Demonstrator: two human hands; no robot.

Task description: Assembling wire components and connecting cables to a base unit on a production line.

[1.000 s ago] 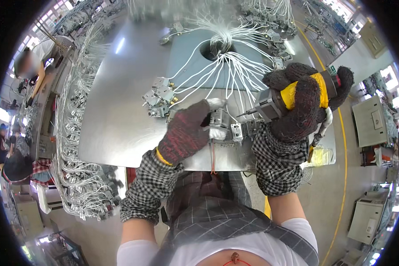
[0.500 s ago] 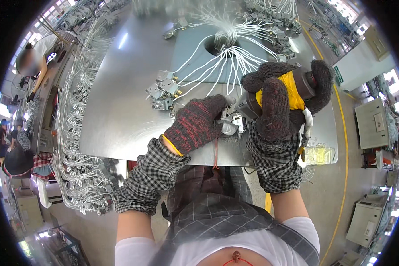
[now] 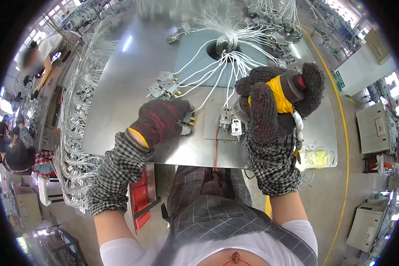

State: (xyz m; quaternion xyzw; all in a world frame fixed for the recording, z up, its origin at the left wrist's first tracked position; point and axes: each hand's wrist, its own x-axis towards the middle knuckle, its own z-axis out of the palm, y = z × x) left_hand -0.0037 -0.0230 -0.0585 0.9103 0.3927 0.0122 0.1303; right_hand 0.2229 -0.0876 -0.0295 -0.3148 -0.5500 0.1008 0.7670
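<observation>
My left hand, in a dark red-flecked knit glove, is closed on a small metal wire fitting with brass pins at the left of the work spot. The glove hides most of it. My right hand wraps round a dark cylindrical tool bound with yellow tape; a white-wrapped cable hangs from it. Beside the right glove, a small block-shaped metal part and another metal fitting sit at a flat plate. A reddish cord runs down over the table edge.
White wires fan out from a round hole in the metal table. Fittings cluster at left and more ring the far right. Bundled wires hang along the left side. A co-worker stands at the far left.
My left hand has moved left, away from the block-shaped part, and now holds a fitting there. The right hand with the tool has shifted slightly left.
</observation>
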